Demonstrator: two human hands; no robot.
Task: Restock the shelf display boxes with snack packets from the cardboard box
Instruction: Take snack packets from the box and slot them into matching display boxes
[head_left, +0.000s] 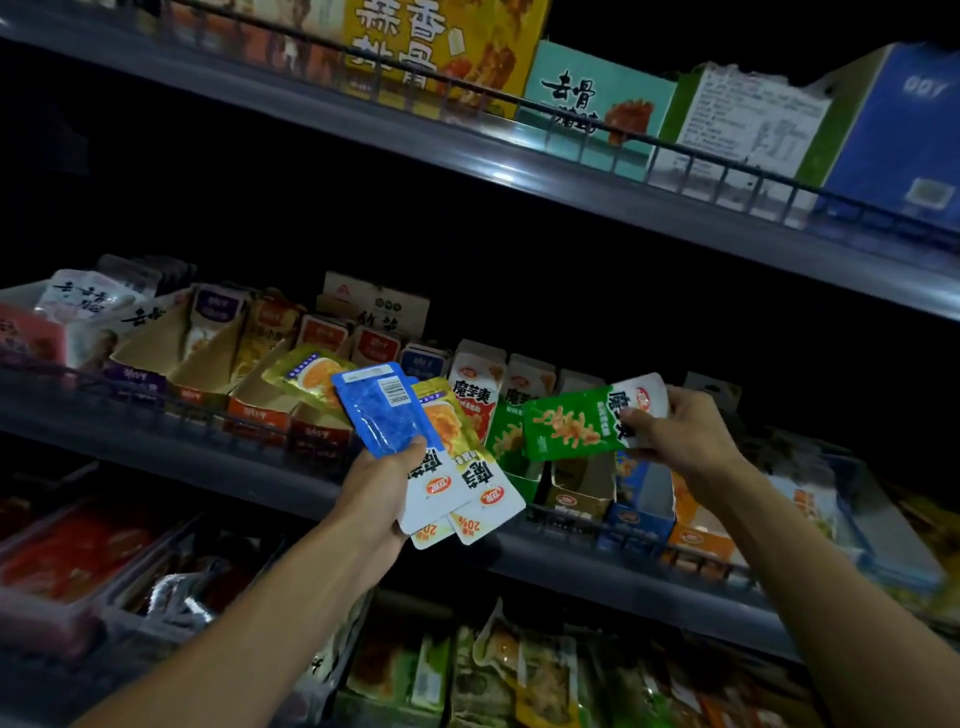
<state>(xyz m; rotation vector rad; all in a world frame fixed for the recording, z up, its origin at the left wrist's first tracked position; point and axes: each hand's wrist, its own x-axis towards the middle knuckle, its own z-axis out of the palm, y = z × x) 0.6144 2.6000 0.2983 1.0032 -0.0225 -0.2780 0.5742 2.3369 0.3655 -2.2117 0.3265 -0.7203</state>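
Left hand (375, 491) gripping a fanned bunch of snack packets (415, 441), blue one on top, right hand (678, 428) pinching a green packet (576, 423), both hovering before the middle shelf's display boxes (579, 499)

Dim, black shadows behind shelves; lit from front; edges blurred, bowed.
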